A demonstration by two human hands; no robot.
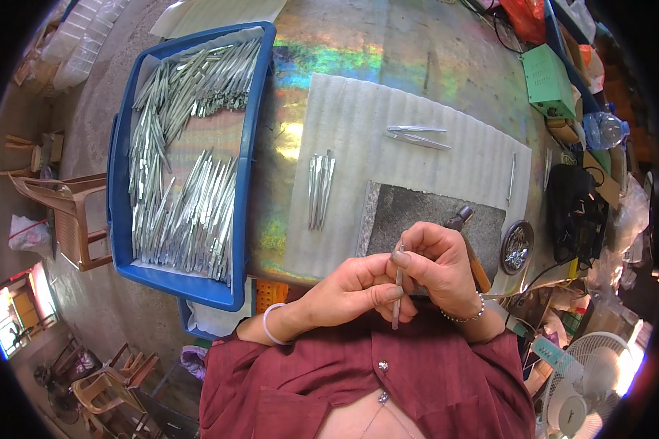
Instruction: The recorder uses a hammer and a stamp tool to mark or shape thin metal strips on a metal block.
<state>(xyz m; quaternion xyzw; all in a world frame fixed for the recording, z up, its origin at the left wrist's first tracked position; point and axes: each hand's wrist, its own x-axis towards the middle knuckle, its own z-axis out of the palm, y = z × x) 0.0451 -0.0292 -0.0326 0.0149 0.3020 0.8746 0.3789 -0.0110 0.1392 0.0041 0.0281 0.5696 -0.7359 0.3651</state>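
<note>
Close in front of my body, a slim metal tweezers stands nearly upright between my fingers. My left hand pinches its lower part, and the fingertips of my right hand close on its upper part. Just beyond lies a dark stone slab. A hammer rests on the slab, partly hidden behind my right hand. Farther off on the white foam sheet lies a spread pair of tweezers. A small row of metal tweezers sits left of the slab.
A blue tray on the left holds many metal tweezers in piles. Right of the slab stands a round dish of small metal parts. Beyond are a green metal box, a plastic bottle and a white fan.
</note>
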